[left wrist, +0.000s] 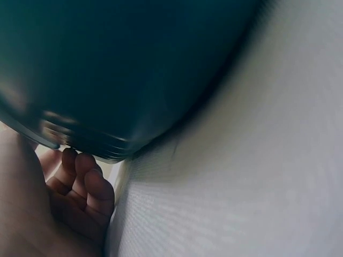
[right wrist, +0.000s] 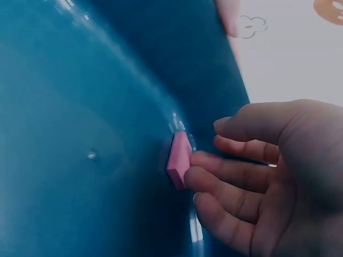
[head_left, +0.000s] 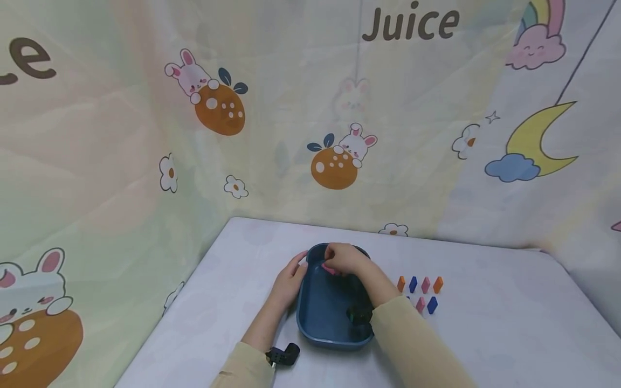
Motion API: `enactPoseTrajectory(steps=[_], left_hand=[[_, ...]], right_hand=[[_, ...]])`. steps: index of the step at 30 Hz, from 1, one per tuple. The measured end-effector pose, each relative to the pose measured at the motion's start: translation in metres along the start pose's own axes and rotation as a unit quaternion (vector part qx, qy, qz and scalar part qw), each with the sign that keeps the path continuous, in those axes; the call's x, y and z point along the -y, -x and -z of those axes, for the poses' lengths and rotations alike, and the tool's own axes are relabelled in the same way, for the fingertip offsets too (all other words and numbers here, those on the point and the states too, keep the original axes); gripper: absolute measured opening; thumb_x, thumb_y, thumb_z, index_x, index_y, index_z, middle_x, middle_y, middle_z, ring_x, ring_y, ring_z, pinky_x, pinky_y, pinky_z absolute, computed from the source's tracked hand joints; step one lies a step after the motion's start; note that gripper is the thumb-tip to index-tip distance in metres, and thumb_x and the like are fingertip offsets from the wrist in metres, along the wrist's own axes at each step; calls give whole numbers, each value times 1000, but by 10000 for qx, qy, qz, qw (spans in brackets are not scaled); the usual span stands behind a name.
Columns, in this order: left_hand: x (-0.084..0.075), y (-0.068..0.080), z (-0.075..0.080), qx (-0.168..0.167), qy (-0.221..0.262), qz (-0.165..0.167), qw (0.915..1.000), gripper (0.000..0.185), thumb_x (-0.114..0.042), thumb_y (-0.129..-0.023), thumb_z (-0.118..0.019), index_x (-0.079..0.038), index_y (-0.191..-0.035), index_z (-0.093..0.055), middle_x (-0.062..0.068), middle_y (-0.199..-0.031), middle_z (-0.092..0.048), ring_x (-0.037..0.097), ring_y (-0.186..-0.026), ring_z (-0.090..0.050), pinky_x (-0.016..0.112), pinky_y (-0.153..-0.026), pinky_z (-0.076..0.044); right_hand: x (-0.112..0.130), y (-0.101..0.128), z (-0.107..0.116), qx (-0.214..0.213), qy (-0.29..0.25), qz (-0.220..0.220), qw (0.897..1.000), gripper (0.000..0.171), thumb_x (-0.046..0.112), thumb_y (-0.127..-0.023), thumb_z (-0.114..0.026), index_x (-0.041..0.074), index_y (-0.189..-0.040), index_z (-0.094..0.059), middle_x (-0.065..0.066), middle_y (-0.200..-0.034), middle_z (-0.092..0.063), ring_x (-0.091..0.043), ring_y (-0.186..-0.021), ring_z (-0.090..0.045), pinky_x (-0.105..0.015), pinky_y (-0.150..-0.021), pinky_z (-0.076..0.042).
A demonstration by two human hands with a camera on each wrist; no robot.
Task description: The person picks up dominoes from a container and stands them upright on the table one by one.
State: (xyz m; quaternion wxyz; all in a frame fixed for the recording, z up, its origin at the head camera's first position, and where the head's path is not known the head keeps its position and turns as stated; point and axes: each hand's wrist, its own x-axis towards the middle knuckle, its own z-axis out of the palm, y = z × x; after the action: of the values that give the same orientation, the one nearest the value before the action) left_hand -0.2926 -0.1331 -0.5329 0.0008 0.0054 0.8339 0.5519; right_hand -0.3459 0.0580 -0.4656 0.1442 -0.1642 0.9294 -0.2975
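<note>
A deep blue rectangular tub (head_left: 327, 307) with rounded corners stands on the table. At its far left side my left hand (head_left: 288, 283) holds the rim; in the left wrist view the fingers (left wrist: 96, 187) curl against the outer wall, the thumb up at the edge. My right hand (head_left: 348, 258) reaches inside the far end. There a small pink block (right wrist: 179, 160) sits against the foot of the tub's wall. The right fingertips (right wrist: 201, 179) are right at the block, relaxed and slightly bent, while the thumb stays apart from it.
To the tub's right, small blocks stand in two rows: among them an orange block (head_left: 438, 284), a pink block (head_left: 425, 285) and a blue block (head_left: 432, 305). The right forearm partly hides the front row. A printed cloth (head_left: 281, 210) hangs behind the white table (head_left: 504, 302).
</note>
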Motion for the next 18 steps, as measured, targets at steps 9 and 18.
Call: enactPoseTrajectory(steps=[9, 18], left_hand=[[-1, -2, 0, 15, -34, -135, 9999, 46, -55, -100, -45, -42, -143, -47, 4, -88, -59, 19, -80, -55, 35, -73, -42], [-2, 0, -1, -31, -76, -6, 10000, 45, -56, -100, -45, -43, -143, -47, 3, -92, -60, 19, -86, -57, 37, -76, -42]], right_hand=[[-10, 1, -8, 526, -418, 464, 9967, 13, 21, -94, -68, 13, -103, -64, -2, -89, -64, -18, -72, -60, -32, -65, -53], [-17, -2, -14, 514, 353, 781, 9950, 13, 17, -89, -73, 17, -100, -66, 0, -85, -61, -18, -76, -57, -32, -69, -48]])
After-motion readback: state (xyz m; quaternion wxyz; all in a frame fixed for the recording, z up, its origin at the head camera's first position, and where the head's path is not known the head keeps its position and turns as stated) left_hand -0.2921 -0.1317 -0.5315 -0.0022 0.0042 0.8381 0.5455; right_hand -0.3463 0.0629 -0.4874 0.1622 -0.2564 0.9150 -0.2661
